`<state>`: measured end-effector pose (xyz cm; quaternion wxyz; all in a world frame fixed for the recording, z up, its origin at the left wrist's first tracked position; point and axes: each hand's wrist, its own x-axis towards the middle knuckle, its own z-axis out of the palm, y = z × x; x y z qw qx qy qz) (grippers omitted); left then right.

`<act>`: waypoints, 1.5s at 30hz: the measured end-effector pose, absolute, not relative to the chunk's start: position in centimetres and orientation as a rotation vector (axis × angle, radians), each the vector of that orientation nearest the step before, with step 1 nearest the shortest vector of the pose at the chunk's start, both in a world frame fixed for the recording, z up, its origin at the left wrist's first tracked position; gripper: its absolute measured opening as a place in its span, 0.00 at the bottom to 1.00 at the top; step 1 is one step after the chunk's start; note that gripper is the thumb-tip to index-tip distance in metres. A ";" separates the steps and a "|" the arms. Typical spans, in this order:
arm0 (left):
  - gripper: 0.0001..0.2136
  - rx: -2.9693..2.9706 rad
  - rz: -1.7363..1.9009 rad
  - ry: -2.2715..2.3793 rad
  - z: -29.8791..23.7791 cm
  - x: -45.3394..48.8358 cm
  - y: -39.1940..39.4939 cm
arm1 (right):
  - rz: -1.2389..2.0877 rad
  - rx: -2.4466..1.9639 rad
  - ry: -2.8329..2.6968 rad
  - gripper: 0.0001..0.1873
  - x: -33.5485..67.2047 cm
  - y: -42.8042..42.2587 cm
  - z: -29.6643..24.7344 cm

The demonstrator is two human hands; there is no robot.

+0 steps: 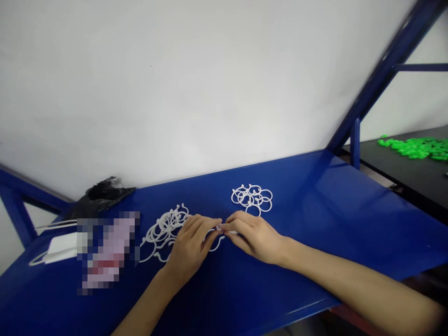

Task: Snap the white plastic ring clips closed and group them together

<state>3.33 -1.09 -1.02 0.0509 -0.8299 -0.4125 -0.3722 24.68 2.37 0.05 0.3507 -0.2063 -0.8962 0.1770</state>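
Observation:
My left hand (191,240) and my right hand (257,235) meet over the blue table (350,224), fingertips nearly touching. Both are closed in a pinch around a small white plastic ring (219,227). Its exact shape is partly covered by my fingers. A curved white piece shows below the fingertips; I cannot tell whether it belongs to the pinched ring or lies on the table. Beside and partly behind my left hand lies a tangled pile of open white rings with knobbed ends (168,226). Beyond my right hand sits a smaller group of white rings (257,198).
A crumpled black plastic bag (101,198) lies at the back left. Nearer are a white flat item with loops (61,247) and a pixelated pink item (112,252). Blue metal posts (355,140) stand at the right, beside a black table (371,154) with green pieces (416,148).

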 end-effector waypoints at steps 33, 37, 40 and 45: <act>0.14 -2.542 -0.784 -1.543 -2.0 2.9 -0.6 | 0.392 -0.690 -2.391 0.14 25.1 4.3 -0.5; 0.15 -2.623 -0.692 -1.501 -2.0 3.2 -0.9 | 0.149 -0.989 -2.266 0.13 26.1 6.5 -0.2; 0.06 -2.653 -0.734 -1.495 -1.9 3.2 -1.1 | 0.045 -1.175 -2.179 0.12 26.7 7.7 -0.1; 0.04 -2.669 -0.813 -1.452 -1.6 3.0 -1.2 | 0.108 -1.414 -2.039 0.09 27.2 8.8 -0.4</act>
